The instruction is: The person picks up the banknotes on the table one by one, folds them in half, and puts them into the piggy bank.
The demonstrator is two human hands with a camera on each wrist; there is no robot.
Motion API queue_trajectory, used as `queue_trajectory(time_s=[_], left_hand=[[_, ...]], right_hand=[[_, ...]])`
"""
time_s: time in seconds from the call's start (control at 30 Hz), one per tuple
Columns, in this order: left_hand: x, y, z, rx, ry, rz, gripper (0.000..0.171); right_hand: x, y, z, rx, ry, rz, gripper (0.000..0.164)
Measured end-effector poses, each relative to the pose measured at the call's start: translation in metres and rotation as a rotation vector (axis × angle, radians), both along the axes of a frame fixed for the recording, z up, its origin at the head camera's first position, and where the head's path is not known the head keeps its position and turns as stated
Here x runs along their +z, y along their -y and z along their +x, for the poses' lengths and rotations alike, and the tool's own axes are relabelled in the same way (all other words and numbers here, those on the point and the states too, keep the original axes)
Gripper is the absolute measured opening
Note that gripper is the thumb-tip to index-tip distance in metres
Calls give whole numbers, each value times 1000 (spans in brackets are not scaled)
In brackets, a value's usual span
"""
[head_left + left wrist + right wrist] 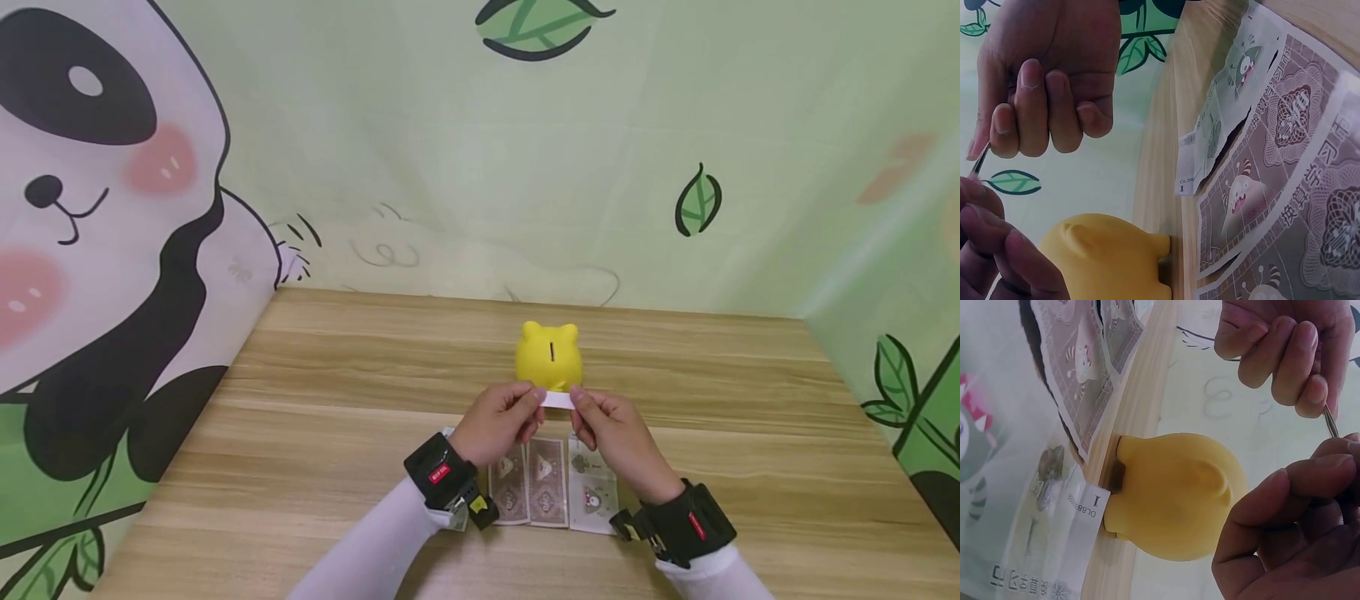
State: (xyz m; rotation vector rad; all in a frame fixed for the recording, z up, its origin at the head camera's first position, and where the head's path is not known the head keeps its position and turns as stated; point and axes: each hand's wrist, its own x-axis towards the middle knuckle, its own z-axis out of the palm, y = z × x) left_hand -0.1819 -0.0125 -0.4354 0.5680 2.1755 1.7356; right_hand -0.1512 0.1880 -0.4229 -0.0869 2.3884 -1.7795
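Two hands share one narrow white slip point(557, 400): my left hand point(495, 422) pinches one end and my right hand point(617, 431) the other, fingers closed on it with only a short bare stretch between them. The slip is held up off the desk point(337, 467), on the near side of the yellow piggy bank point(549, 367), which stands about midway between the desk's far corners. Nearer me than the bank lies a row of printed notes point(547, 492) (the leftmost is mostly hidden by my left wrist in the head view). As I judge it, the step in hand is getting the slip thin and straight; the wrist views show it almost edge-on, so I can't count its layers. To do this well, I should press equally at both ends, flatten any crease towards the middle, pull only gently because paper could tear, and hold it level, parallel to the desk's far edge.
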Motion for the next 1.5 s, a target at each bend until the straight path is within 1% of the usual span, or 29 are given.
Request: queue_trajectory(time_s=[0.17,0.33,0.5,0.67,0.77,0.87,0.97,1.1,1.2,1.37,1.5], left_hand=[[-1,1,0,-7,-4,20,31],[0,1,1,7,15,64,21],[0,1,0,30,6,69,18],[-1,1,0,51,-7,76,19],[-1,1,-1,55,8,89,20],[-1,1,-2,51,25,98,21],[-2,1,-2,47,27,109,23],[-2,0,-2,48,18,128,25],[-2,0,-2,59,20,139,23],[-2,-1,-2,76,21,129,20],[-4,-1,-3,68,11,133,20]], right_hand=[[0,0,0,3,4,14,52],[-1,-1,0,12,-3,33,51],[0,-1,0,8,6,43,48],[0,0,0,6,2,38,49],[0,0,0,-4,-18,41,49],[0,0,-1,-23,-24,35,41],[0,-1,-1,-40,-6,23,33],[0,-1,-2,-44,4,12,29],[-1,-2,-2,-38,-9,10,29],[-2,-2,-1,-50,-23,12,30],[-2,-3,0,-72,-32,24,29]])
